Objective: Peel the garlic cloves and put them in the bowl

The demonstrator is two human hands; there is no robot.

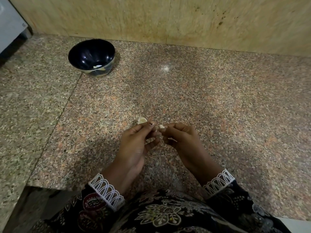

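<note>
Over the middle of the granite counter (202, 101), my left hand (134, 145) and my right hand (181, 138) meet fingertip to fingertip. Between them they pinch a small pale garlic clove (161, 126), of which only the tip shows. Just beyond my left fingers another garlic clove (141, 120) lies on the counter. A dark bowl (91, 57) stands at the far left near the wall, with a pale peeled clove (97, 66) at its bottom.
A beige stone wall (168, 19) rises behind the counter. A grey appliance (10, 26) stands at the far left corner. The counter's front edge drops off at the lower left (55, 187). My patterned dark sleeves with white lace cuffs fill the bottom.
</note>
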